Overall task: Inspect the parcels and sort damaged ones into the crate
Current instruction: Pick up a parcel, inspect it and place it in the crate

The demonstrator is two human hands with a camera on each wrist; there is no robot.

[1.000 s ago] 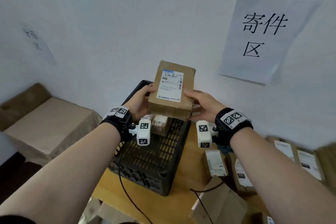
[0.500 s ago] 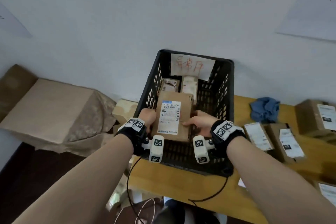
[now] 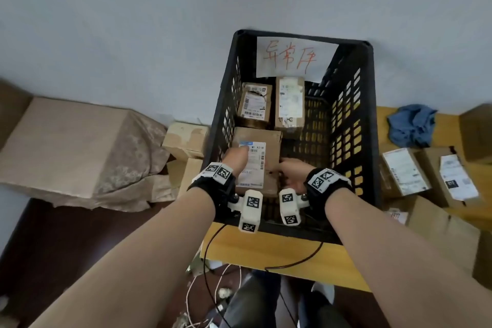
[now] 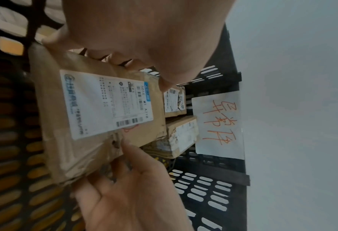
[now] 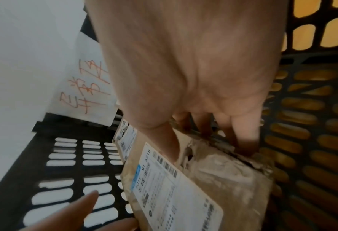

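Note:
A brown parcel (image 3: 269, 146) with a white label and a torn, crumpled right side (image 5: 223, 179) is low inside the black crate (image 3: 306, 233). My left hand (image 3: 234, 161) holds its left edge, fingers under it and thumb over the label. My right hand (image 3: 291, 176) grips the torn side, thumb on top (image 5: 172, 148). In the left wrist view the parcel (image 4: 97, 109) sits between my left hand (image 4: 144, 39) and right hand (image 4: 132, 195). Two other labelled parcels (image 3: 254, 104) (image 3: 289, 101) lie at the crate's far end under a paper sign (image 3: 292, 58) with red writing.
The crate stands on a wooden table against the wall. More labelled parcels (image 3: 404, 170) (image 3: 452, 176) and a blue cloth (image 3: 411, 125) lie to its right. Large cardboard boxes (image 3: 74, 146) sit on the floor at left. Cables (image 3: 213, 287) hang below the table's front edge.
Both hands have brought the parcel down from in front of the wall into the crate, and it now sits much lower. My view has tilted down over the crate.

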